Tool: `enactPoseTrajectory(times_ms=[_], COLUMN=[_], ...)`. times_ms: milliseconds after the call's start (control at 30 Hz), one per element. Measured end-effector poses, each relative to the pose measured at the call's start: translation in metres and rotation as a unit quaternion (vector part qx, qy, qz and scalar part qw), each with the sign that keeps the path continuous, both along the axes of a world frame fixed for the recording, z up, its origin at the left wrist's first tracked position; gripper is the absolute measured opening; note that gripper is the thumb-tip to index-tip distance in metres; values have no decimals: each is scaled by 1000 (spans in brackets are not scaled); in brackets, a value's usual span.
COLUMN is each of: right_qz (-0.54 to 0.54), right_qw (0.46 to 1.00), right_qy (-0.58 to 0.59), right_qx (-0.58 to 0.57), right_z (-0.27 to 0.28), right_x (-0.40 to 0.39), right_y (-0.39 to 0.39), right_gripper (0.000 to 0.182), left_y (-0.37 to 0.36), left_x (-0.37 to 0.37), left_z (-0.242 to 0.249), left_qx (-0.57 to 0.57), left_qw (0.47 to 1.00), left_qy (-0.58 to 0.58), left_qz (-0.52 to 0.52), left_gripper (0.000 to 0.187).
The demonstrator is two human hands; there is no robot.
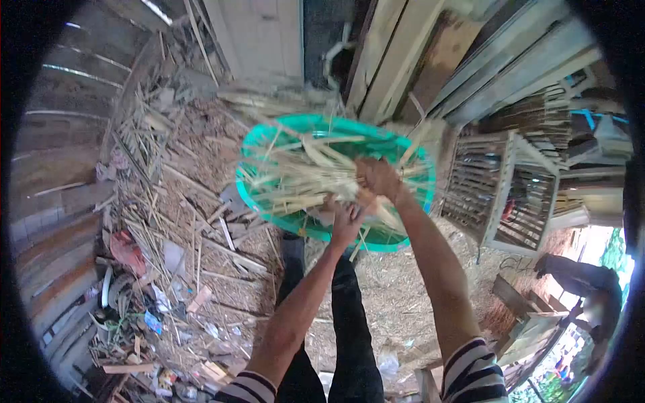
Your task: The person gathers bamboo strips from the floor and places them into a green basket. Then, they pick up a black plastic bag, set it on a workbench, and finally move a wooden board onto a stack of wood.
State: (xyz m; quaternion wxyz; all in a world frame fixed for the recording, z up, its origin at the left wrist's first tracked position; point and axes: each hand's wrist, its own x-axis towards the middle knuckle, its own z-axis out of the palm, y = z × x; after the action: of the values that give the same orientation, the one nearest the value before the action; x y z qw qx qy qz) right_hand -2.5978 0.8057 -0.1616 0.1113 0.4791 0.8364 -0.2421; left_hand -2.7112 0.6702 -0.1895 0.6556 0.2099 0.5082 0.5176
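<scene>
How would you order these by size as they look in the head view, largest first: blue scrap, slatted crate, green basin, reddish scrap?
1. Green basin
2. Slatted crate
3. Reddish scrap
4. Blue scrap

Sticks (pixel 289 178) lie in the basin (pixel 349 125), left of the crate (pixel 501 185).

- One green tub (pixel 336 125)
- One left hand (pixel 346 219), one right hand (pixel 378 178)
- Pale strips (pixel 295 176): many, too blurred to count
- Two striped sleeves (pixel 472 373)
- Two dark trouser legs (pixel 353 326)
- Slatted crates (pixel 505 191), right edge of floor (pixel 416 295): at least one
- One other person (pixel 603 289)
</scene>
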Motion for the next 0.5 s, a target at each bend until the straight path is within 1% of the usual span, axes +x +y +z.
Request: enactPoseTrajectory(times_ms=[33,67,133,167,233,267,300,333,367,400,433,467,500], right_qz=[-16,-5,8,9,10,13,16,14,10,6,5,16,27], right_qw=[999,1000,999,999,999,1000,1000,1000,999,995,995,993,990], right_qy=[-10,-23,-35,-36,-34,-25,-15,-10,-18,-30,-31,-70,-109], right_qx=[-26,-19,-28,-26,-28,-14,3,4,47,91,94,92,88], right_z=[-14,-30,-55,-61,-74,-80,-84,-85,-83,-80,-70,-60,-53], right_x=[1,2,4,5,11,15,19,21,22,26,27,27,25], right_y=[4,8,5,4,-5,-9,-10,-12,-18,-23,-26,-29,-33], right_gripper=[53,54,54,55,57,61,65,65,70,75,75,76,77], left_y=[-1,-5,-1,6,24,25,27,31,36,42,49,55,60], left_x=[-1,-6,-10,-20,-34,-38,-42,-46,-49,-49,-48,-48,-49], left_z=[-41,-81,-112,-90,-39,-35,-29,-22,-15,-7,-4,-8,-14], left_qx=[30,59,33,-15,-88,-92,-23,48,48,120,191,221,222], left_qw=[990,962,971,914,859,857,805,738,735,665,587,545,545], left_qy=[97,188,173,323,392,394,488,573,577,624,662,680,681], left_qz=[-94,-191,-160,-244,-317,-318,-338,-352,-352,-392,-426,-437,-435], left_gripper=[41,62,67,68,70,70,72,74,74,78,82,90,90])
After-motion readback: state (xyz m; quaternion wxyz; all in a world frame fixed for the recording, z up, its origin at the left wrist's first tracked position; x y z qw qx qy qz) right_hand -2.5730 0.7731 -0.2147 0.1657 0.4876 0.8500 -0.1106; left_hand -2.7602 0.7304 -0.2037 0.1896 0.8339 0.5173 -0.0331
